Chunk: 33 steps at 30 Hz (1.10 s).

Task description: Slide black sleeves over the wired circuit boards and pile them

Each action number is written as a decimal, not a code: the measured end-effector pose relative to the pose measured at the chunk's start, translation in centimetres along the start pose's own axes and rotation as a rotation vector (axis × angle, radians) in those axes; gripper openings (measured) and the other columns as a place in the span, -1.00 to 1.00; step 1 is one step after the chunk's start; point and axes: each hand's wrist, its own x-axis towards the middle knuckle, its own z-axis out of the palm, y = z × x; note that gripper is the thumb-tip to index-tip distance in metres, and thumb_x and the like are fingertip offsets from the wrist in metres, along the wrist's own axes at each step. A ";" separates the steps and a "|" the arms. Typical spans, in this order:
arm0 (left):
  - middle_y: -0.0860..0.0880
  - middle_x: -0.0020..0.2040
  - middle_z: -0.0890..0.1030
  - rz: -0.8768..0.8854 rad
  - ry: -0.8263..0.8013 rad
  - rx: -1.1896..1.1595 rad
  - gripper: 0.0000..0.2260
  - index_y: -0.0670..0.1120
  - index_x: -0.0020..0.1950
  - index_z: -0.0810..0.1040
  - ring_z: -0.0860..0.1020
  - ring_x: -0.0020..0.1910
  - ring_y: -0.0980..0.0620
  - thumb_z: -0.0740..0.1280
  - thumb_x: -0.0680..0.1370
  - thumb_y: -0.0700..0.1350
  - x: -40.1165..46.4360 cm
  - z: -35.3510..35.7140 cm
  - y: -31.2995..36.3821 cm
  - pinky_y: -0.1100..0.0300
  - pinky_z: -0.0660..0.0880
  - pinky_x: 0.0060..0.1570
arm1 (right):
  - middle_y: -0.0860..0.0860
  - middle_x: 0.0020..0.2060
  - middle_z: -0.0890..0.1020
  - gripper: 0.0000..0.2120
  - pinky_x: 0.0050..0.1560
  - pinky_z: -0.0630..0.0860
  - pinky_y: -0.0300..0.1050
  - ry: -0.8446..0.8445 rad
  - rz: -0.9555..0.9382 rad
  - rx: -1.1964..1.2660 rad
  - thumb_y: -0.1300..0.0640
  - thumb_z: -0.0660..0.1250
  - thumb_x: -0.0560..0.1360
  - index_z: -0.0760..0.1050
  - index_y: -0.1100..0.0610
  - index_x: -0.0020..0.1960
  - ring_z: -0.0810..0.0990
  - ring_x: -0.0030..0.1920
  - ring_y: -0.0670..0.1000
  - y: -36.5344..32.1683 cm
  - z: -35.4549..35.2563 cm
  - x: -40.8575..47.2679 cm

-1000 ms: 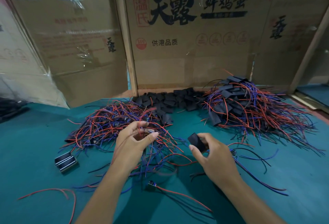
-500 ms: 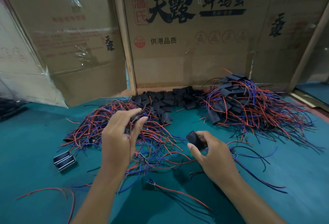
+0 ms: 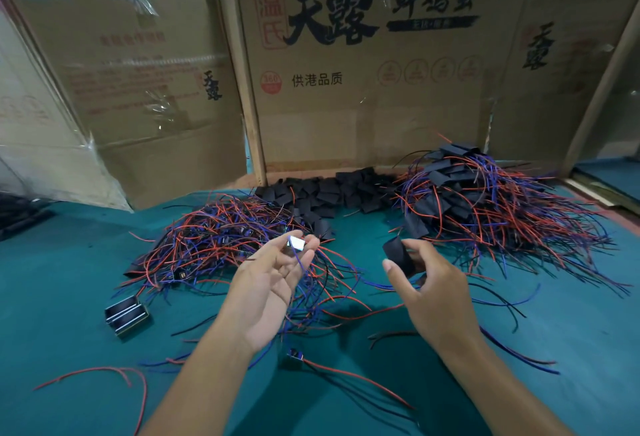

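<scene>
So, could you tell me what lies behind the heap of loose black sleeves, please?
Behind the loose black sleeves stands a cardboard box with printed characters, on the green table. Its bottom edge is hidden by the sleeves.

The centre cardboard box point(image 3: 374, 96) bears large black characters 天露 and 鲜鸡蛋, a red framed 温氏, smaller 供港品质 beside a red round badge reading 360, while the left cardboard box point(image 3: 145, 89) and right cardboard box point(image 3: 554, 82) each show 天露 vertically.
</scene>
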 end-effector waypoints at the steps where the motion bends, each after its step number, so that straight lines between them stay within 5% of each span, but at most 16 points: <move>1: -0.34 0.15 0.62 -0.015 -0.023 -0.036 -0.64 -0.40 0.19 0.49 0.63 0.18 -0.15 -0.01 0.53 -0.48 0.0 0.1 0.0 0.14 0.56 0.16 | -0.26 -0.15 0.62 -0.82 -0.11 0.46 -0.33 0.010 -0.002 0.014 -0.05 0.40 0.48 0.50 -0.10 0.06 0.59 -0.10 -0.22 0.0 -0.1 0.0; 6: -0.32 0.21 0.60 -0.021 -0.098 -0.056 -0.55 -0.40 0.25 0.45 0.61 0.22 -0.13 -0.08 0.49 -0.54 -0.2 0.2 -0.1 0.20 0.60 0.08 | -0.22 -0.17 0.64 -0.84 -0.16 0.44 -0.37 0.011 0.002 0.063 0.00 0.41 0.49 0.52 -0.07 0.05 0.60 -0.12 -0.18 -0.1 -0.4 0.1; 17: -0.26 0.19 0.63 0.125 -0.214 0.146 -0.67 -0.23 0.16 0.56 0.62 0.21 -0.08 0.42 0.40 -0.30 -0.9 0.8 -0.7 0.28 0.57 0.03 | -0.20 -0.16 0.65 -0.82 -0.15 0.49 -0.27 -0.020 -0.005 0.069 0.00 0.42 0.48 0.53 -0.05 0.06 0.61 -0.11 -0.16 -0.4 -0.1 0.0; 25: -0.30 0.27 0.58 0.087 -0.311 0.128 -0.63 -0.36 0.26 0.46 0.55 0.30 -0.17 0.11 0.49 -0.51 -0.9 0.3 -0.5 0.22 0.56 0.12 | -0.21 -0.17 0.65 -0.82 -0.12 0.52 -0.20 -0.029 0.011 0.049 0.00 0.44 0.47 0.53 -0.04 0.05 0.61 -0.13 -0.19 -0.5 -0.1 0.1; 29: -0.28 0.22 0.61 0.174 -0.274 0.244 -0.70 -0.27 0.15 0.55 0.59 0.25 -0.13 0.39 0.43 -0.42 -0.8 0.7 -0.9 0.26 0.55 0.09 | -0.20 -0.17 0.65 -0.82 -0.09 0.50 -0.21 -0.027 0.012 0.048 0.01 0.44 0.46 0.54 -0.03 0.04 0.61 -0.13 -0.19 -0.5 -0.1 0.1; 33: -0.23 0.19 0.64 0.216 -0.278 0.313 -0.78 -0.14 0.04 0.65 0.61 0.23 -0.11 0.45 0.42 -0.31 -1.0 0.8 -1.0 0.26 0.54 0.11 | -0.20 -0.18 0.65 -0.82 -0.12 0.51 -0.21 -0.031 0.014 0.048 0.00 0.44 0.46 0.54 -0.03 0.04 0.61 -0.14 -0.18 -0.5 0.0 0.2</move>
